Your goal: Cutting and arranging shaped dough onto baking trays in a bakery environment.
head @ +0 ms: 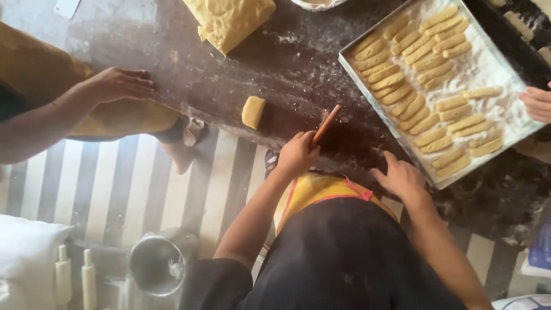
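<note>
Wooden stick (326, 124): slim and orange-brown, just below the middle of the frame, slanting up and to the right over the floured dark table (287, 69).
Left hand (297, 154): fingers curled tight round the stick's lower end, at the table's near edge.
Right hand (400, 177): lower right of centre, fingers spread flat on the table, gripping nothing, just beside the tray's near corner.
Dough piece (253, 111): small yellow block lying alone, left of the stick, apart from it.
Tray (360, 77): metal, upper right, floured, lined with rows of dough fingers (402, 92).
Dough slab (229, 20): big, at top centre.
Other hands: one (117, 84) rests flat on the table at the left; another (538, 103) touches the tray's right edge.
</note>
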